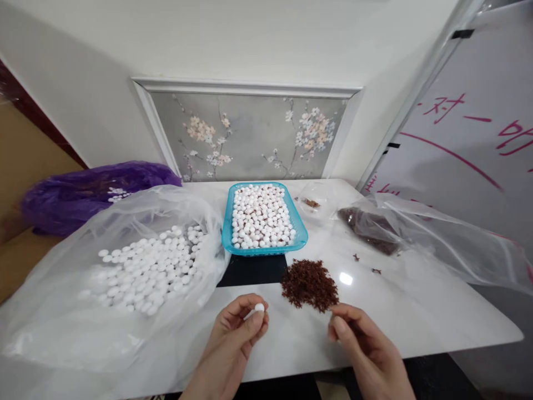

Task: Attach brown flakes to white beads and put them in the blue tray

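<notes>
My left hand (237, 333) is closed in a pinch on a small white round piece (259, 307), held just above the near edge of the white table (416, 316). My right hand (362, 344) hovers beside it with fingers curled and pressed together, just below a pile of reddish-brown bits (310, 284); what it holds, if anything, is too small to name. Behind the pile stands a blue tray (230, 222) filled with white round pieces. A clear plastic bag (62, 311) at my left holds several more white pieces (145, 269).
A second clear bag (437, 239) with dark brown bits lies at the right. A purple bag (83, 191) sits at the far left. A small clear dish (312, 200) stands behind the tray. A whiteboard (470, 122) leans at the right, a flowered panel (250, 133) at the back.
</notes>
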### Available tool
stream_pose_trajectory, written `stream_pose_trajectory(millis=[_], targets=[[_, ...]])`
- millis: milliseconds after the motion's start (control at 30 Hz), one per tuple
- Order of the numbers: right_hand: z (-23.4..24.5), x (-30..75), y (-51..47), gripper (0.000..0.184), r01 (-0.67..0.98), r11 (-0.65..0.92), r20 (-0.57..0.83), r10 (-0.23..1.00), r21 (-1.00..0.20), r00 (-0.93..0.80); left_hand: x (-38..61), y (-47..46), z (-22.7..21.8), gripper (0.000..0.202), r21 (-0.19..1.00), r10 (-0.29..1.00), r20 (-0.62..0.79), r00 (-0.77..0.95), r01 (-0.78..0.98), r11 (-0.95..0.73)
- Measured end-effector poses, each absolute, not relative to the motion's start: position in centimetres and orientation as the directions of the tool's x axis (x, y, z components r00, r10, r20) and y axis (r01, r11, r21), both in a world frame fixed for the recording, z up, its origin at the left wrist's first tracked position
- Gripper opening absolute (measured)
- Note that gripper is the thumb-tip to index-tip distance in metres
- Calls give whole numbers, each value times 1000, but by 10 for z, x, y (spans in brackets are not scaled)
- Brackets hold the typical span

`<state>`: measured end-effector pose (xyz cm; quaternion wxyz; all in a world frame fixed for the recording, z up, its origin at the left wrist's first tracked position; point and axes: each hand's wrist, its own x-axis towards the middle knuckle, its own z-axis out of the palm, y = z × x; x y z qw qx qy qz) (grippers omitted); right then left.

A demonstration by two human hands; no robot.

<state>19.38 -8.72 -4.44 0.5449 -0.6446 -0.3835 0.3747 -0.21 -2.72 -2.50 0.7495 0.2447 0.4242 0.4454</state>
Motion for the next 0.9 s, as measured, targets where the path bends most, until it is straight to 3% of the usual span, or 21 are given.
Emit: stream_pose_trajectory(millis=[167, 333, 467, 600, 700, 900], targets=[[-54, 219, -93, 26, 183, -110, 0, 855, -977, 518, -1, -26, -22, 14, 792, 891, -394, 226, -409, 454], [-61, 217, -88, 22, 362, -75, 113, 875, -929, 471, 3, -26, -21, 13, 838, 922, -334, 195, -386, 385], [-66, 209, -79, 19, 662, -50, 253, 900, -748, 354, 7, -27, -19, 10, 846, 932, -294, 210, -397, 356], [-72, 205, -72, 18, 860, -109, 258, 928, -498, 267, 14, -28, -15, 11, 790, 911, -366, 193, -453, 413], [-74, 204, -70, 17, 908, -116, 274, 931, -402, 241, 17, -31, -13, 21, 736, 882, -445, 156, -497, 460], [-77, 205, -69, 22, 911, -91, 322, 917, -403, 234, 15, -34, -13, 30, 712, 868, -478, 133, -520, 472]])
